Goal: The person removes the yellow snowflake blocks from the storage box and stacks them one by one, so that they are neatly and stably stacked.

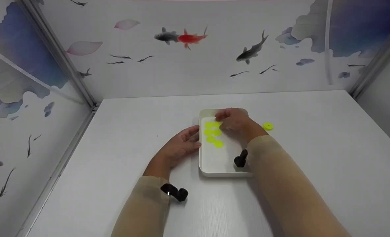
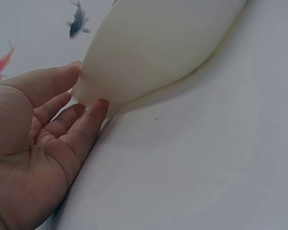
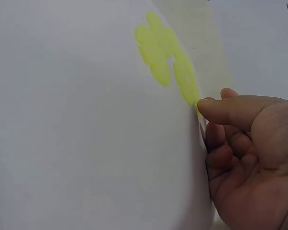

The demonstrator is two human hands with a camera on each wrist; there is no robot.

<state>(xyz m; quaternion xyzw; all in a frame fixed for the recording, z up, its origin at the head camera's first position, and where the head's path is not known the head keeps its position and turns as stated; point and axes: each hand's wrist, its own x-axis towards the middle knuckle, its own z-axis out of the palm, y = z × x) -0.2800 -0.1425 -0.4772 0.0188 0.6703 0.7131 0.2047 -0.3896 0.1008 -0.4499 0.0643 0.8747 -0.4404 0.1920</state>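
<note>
A white rectangular tray (image 1: 226, 174) lies on the table with several flat, round yellow discs (image 1: 211, 132) grouped toward its upper left. My left hand (image 1: 182, 144) touches the outside of the tray's left wall with thumb and fingertips. In the left wrist view its fingers (image 2: 93, 115) are loosely bent against the pale wall. Inside the tray's far part, my right hand (image 1: 235, 120) has its thumb and fingers drawn together at the nearest end of the disc group. The right wrist view shows a sliver of yellow disc (image 3: 199, 115) at the thumb tip, the rest hidden by the hand.
A yellow disc-shaped piece (image 1: 268, 126) with a small centre mark lies on the white table (image 1: 142, 118) right of the tray, beside the right forearm. Printed panels with fish stand behind and at both sides. Black wrist cameras (image 1: 175, 192) stick out from both sleeves.
</note>
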